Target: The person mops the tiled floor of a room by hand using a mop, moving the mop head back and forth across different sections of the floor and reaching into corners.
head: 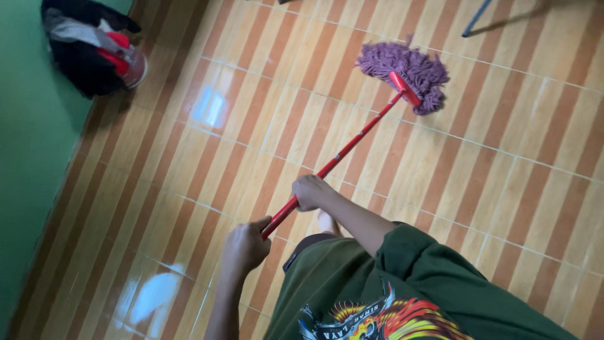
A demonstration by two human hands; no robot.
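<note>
I hold a mop with a long red handle and a purple string head that rests on the striped tile floor. My right hand grips the handle partway down. My left hand is closed around the handle's near end. The mop head lies ahead of me, up and to the right. My dark green shirt with a colourful print fills the lower right, and one bare foot shows just beneath my right hand.
A green wall runs along the left. A heap of dark cloth with a red and white object sits against it at top left. Wet shiny patches reflect light on the floor. A blue pole crosses the top right.
</note>
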